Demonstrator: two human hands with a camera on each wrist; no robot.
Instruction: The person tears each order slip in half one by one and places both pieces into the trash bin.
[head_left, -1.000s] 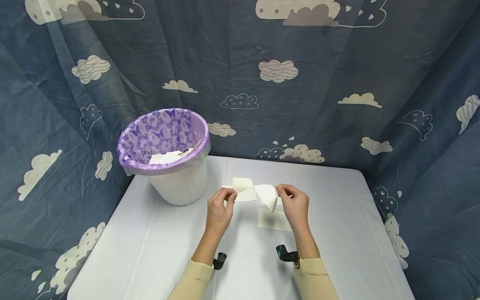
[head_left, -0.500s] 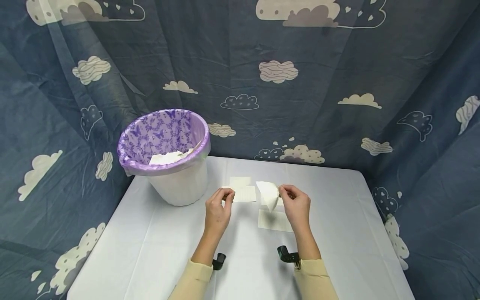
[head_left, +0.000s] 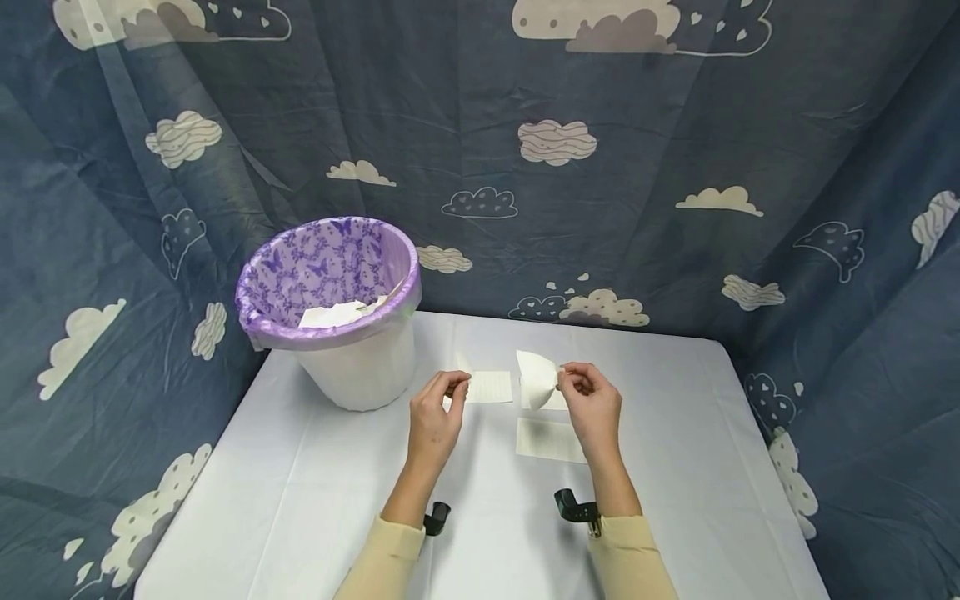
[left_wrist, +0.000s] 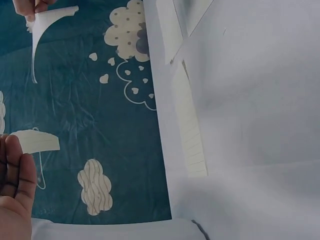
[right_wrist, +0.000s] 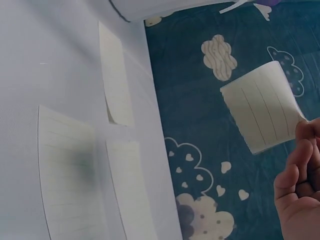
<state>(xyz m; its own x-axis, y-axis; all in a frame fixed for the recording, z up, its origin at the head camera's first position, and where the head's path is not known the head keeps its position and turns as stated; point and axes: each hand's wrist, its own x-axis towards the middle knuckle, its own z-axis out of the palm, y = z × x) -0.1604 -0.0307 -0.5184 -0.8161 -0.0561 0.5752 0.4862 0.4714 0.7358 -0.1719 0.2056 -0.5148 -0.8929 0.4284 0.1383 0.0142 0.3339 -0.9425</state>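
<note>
My left hand (head_left: pixel 437 417) pinches a small piece of lined paper (left_wrist: pixel 37 141) above the table, left of the middle. The right hand (head_left: pixel 592 408) pinches another piece of lined paper (right_wrist: pixel 262 110) by one corner; it curls, and one edge looks torn. A gap separates the two hands. Beneath them, lined paper slips lie flat on the white table: one slip (head_left: pixel 491 387) beside the left fingertips, another slip (head_left: pixel 555 402) partly hidden under the right hand's piece, and a nearer slip (head_left: pixel 550 440) by the right wrist.
A white bin (head_left: pixel 360 371) with a purple butterfly-patterned liner (head_left: pixel 315 267) stands at the table's back left. White paper pieces (head_left: pixel 333 315) lie inside it. A dark blue cloud-print curtain (head_left: pixel 480 125) hangs behind and on both sides of the table (head_left: pixel 360 467).
The left hand's paper has turned from lying broadly in view to nearly edge-on and faint. The right hand's paper has tilted upward. Both hands have barely moved.
</note>
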